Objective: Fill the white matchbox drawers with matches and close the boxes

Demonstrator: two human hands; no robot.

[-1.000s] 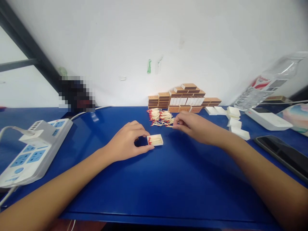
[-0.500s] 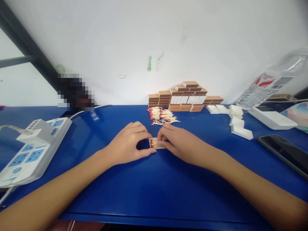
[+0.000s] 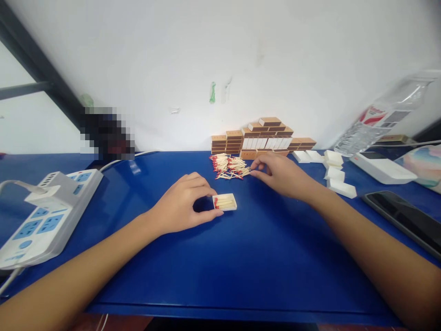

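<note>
Flanking left hand (image 3: 182, 202) pinching match tray (image 3: 225, 202): power strip (image 3: 44, 216), stacked matchboxes (image 3: 265, 138); right hand (image 3: 280, 174), fingers loose, at match pile (image 3: 229, 166).

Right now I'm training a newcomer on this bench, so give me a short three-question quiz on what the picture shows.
1. True or false: the left hand steadies the tray of matches.
2. What is the right hand reaching into? A) the loose match pile B) the power strip C) the phone
3. Fill in: the stacked matchboxes stand against the ____.

Key: 1 true; 2 A; 3 wall.
</note>
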